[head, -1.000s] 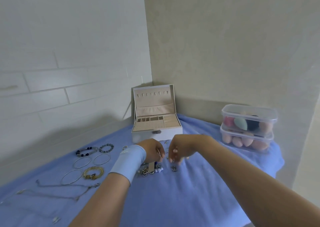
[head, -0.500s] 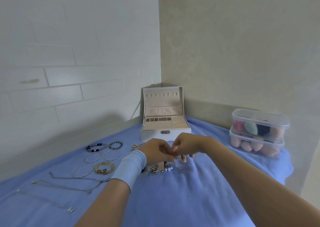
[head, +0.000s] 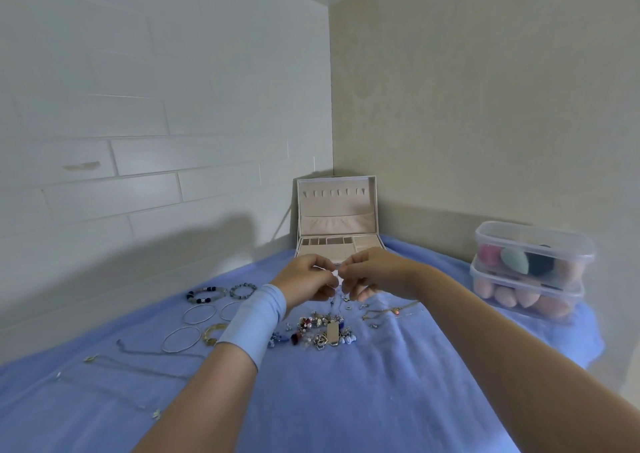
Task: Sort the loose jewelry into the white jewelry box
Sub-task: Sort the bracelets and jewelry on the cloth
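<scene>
The white jewelry box stands open at the back of the blue cloth, its beige compartments showing. Just in front of it my left hand and my right hand meet above the cloth, and both pinch one small thin silver piece between their fingertips. Below the hands lies a heap of small earrings and charms. Thin bangles, beaded bracelets and chain necklaces lie to the left. A gold chain lies under my right wrist.
Two stacked clear plastic tubs of coloured makeup sponges stand at the right edge of the table. White brick wall on the left and a beige wall behind meet in the corner by the box. The blue cloth covers the whole table.
Both hands have risen from the earring heap and come together, lifting the small silver piece up toward the box front. The camera has tilted and moved closer.
</scene>
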Motion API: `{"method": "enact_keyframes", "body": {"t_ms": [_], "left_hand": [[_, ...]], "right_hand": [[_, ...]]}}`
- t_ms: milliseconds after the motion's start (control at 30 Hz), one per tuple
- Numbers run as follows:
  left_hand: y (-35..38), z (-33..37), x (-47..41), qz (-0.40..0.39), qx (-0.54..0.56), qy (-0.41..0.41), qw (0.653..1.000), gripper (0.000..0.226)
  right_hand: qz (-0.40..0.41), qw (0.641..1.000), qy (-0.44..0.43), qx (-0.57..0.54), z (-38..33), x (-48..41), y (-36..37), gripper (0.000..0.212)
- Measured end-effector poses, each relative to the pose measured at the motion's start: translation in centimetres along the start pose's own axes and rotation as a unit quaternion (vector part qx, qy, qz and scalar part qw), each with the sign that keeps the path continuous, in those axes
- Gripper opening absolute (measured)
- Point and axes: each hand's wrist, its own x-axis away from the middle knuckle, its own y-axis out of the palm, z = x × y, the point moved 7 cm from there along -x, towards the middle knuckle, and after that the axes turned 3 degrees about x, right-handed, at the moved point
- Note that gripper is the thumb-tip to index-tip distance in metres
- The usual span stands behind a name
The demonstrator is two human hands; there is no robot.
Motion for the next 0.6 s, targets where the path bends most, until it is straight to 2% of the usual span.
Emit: {"method": "enact_keyframes", "body": {"t_ms": [100, 200, 300, 400, 467, 533, 600], "left_hand": [[-0.6, 0.4, 0.1, 0.002, 0.044, -0.015, 0.999, 0.014], [-0.7, 0.7, 0.6, -0.028, 0.069, -0.033, 0.997, 0.012], [-0.6, 0.6, 1.5, -0.073, 0.057, -0.041, 0.995, 0.007], [-0.5, 0.4, 1.8, -0.101, 0.039, -0.040, 0.993, 0.007], [-1.0, 0.6, 1.3, -0.068, -0.005, -0.017, 0.998, 0.010], [-1.6, 1.0, 0.8, -0.022, -0.070, 0.014, 0.997, 0.023], [-1.6, 1.4, 0.7, -0.015, -0.083, 0.028, 0.996, 0.026]], "right_hand": [[-0.004, 1.000, -0.024, 0.001, -0.8, -0.1, 0.1, 0.019], [-0.005, 1.000, -0.023, 0.006, -1.2, -0.5, 0.2, 0.019], [-0.015, 0.999, 0.017, -0.043, -1.1, -0.6, 0.7, 0.020], [-0.007, 0.999, 0.015, -0.051, -1.4, -0.8, 1.0, 0.025], [0.007, 1.000, 0.008, -0.017, -1.8, -1.0, 1.0, 0.026], [0.013, 1.000, 0.003, -0.002, -2.3, -1.1, 1.0, 0.026], [0.003, 1.000, -0.007, -0.006, -2.8, -1.2, 1.1, 0.028]]}}
